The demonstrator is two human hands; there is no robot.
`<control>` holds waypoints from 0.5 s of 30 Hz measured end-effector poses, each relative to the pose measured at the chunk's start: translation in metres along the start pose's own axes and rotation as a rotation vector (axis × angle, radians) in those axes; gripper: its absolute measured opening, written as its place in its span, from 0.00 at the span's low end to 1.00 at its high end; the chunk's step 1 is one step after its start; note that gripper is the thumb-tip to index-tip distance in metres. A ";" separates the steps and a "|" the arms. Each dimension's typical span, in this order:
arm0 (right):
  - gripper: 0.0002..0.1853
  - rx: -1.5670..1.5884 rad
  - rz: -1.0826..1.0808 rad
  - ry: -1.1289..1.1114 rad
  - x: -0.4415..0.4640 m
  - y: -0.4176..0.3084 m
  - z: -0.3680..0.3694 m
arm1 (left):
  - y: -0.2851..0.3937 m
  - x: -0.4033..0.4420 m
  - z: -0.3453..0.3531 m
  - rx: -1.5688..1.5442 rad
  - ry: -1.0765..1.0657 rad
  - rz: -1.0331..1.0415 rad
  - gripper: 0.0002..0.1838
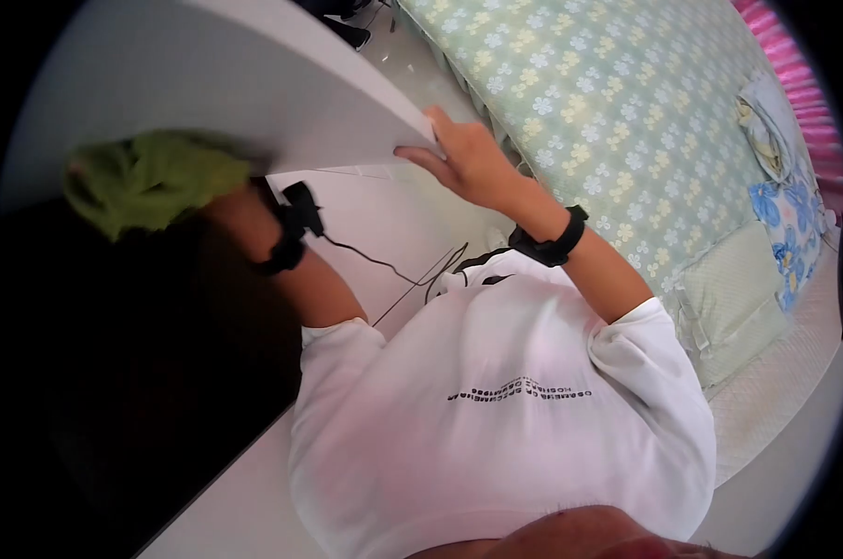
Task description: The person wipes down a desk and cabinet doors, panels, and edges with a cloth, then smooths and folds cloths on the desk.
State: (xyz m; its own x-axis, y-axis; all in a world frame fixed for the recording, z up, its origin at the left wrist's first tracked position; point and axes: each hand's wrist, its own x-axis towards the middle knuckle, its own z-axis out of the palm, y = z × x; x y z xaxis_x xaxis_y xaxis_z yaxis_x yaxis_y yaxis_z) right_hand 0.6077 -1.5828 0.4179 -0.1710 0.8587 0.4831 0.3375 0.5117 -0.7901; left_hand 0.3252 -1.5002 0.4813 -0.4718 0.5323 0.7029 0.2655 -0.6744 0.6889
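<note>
A large white panel, like a door, slants across the upper left. My right hand grips its edge, with the thumb on the near face and the fingers bent around the far side. At the far left, my left hand holds a crumpled green cloth against the panel's face. The cloth covers most of that hand, and its outline is blurred. Each wrist wears a black strap with a device.
A bed with a green flowered sheet fills the upper right, bearing folded cloths and a pale pillow. A dark opening lies at left. A black cable hangs from my left wrist. Dark shoes show at the top.
</note>
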 end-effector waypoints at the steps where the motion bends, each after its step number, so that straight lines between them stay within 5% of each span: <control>1: 0.18 0.009 -0.014 0.013 0.001 0.002 0.001 | 0.004 0.003 -0.004 0.002 0.011 -0.007 0.32; 8: 0.19 -0.049 -0.154 -0.012 -0.006 0.011 0.002 | 0.026 0.002 -0.012 0.089 0.061 -0.069 0.31; 15: 0.24 0.195 -0.428 -0.092 0.007 0.032 0.002 | 0.021 -0.137 0.008 0.210 0.046 -0.379 0.31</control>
State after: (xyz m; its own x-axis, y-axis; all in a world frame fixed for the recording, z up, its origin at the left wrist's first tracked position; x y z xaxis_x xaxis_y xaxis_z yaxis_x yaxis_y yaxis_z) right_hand 0.6155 -1.5607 0.3951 -0.3413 0.5638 0.7521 0.0401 0.8082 -0.5876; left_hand 0.4020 -1.5833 0.4007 -0.6044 0.6959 0.3877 0.2291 -0.3143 0.9213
